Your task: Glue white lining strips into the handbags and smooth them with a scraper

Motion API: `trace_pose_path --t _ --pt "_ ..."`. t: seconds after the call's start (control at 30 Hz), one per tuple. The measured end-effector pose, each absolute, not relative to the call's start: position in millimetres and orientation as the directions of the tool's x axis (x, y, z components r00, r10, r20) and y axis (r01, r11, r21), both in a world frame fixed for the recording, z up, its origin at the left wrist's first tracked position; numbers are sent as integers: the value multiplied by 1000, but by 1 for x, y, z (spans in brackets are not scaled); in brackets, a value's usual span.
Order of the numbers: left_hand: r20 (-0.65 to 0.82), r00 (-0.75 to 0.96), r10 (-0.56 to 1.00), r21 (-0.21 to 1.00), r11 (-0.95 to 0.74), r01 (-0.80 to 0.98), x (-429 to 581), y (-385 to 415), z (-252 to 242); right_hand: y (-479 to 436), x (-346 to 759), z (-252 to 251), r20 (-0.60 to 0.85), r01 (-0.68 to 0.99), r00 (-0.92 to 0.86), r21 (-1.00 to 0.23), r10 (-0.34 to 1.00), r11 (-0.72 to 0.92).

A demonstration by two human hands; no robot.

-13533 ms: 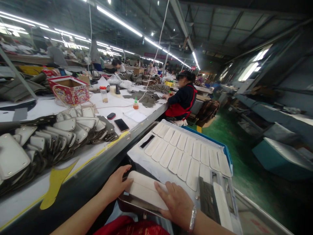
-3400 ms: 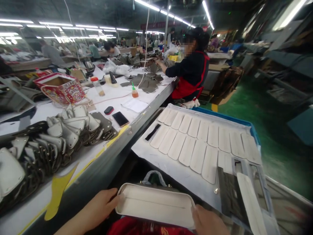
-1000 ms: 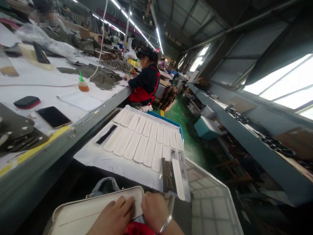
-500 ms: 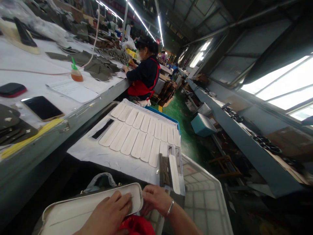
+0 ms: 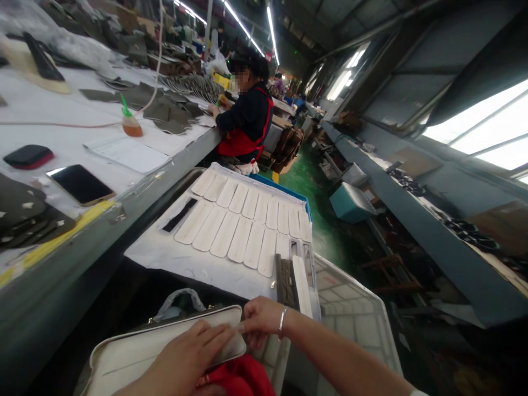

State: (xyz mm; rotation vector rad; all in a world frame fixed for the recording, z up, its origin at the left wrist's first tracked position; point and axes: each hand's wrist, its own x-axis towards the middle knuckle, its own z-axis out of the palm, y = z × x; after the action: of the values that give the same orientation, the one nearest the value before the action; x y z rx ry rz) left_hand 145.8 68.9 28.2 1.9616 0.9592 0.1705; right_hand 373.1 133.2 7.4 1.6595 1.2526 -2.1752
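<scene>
A bag (image 5: 136, 352) lies tilted at the bottom of the view, its long pale base with rounded corners facing up. Behind it rises its handle (image 5: 181, 294), wrapped in clear plastic, with small gold-coloured fittings. My left hand (image 5: 198, 352) grips the bag, fingers stretched along the base and thumb at the near side. The fingers of my right hand (image 5: 262, 322), bent and closed, press at the base's far right corner; the fingertips are partly hidden. Red cloth (image 5: 243, 377) bunches below both hands.
Ahead, several pale rounded strips (image 5: 223, 234) lie in two rows on a white sheet (image 5: 165, 256), with a dark strip piece (image 5: 286, 280) near. A white crate (image 5: 350, 308) stands right. The left workbench (image 5: 136, 192) carries a phone (image 5: 80, 184) and glue bottle (image 5: 131, 125); a co-worker (image 5: 247, 115) sits beyond.
The view has shifted slightly, so the bench and sheet appear further right. My right forearm now reaches in more from the right, with its fingers still at the corner. My left hand stays on the base.
</scene>
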Motion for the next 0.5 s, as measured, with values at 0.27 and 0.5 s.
trace_pose_path --t 0.27,0.5 --pt "-465 -167 869 858 489 154 9 14 12 137 382 -5 -807 553 -479 -582 344 -596" --pt "-573 89 815 815 578 -41 21 8 -17 139 377 3 -838 650 -437 -546 327 -529"
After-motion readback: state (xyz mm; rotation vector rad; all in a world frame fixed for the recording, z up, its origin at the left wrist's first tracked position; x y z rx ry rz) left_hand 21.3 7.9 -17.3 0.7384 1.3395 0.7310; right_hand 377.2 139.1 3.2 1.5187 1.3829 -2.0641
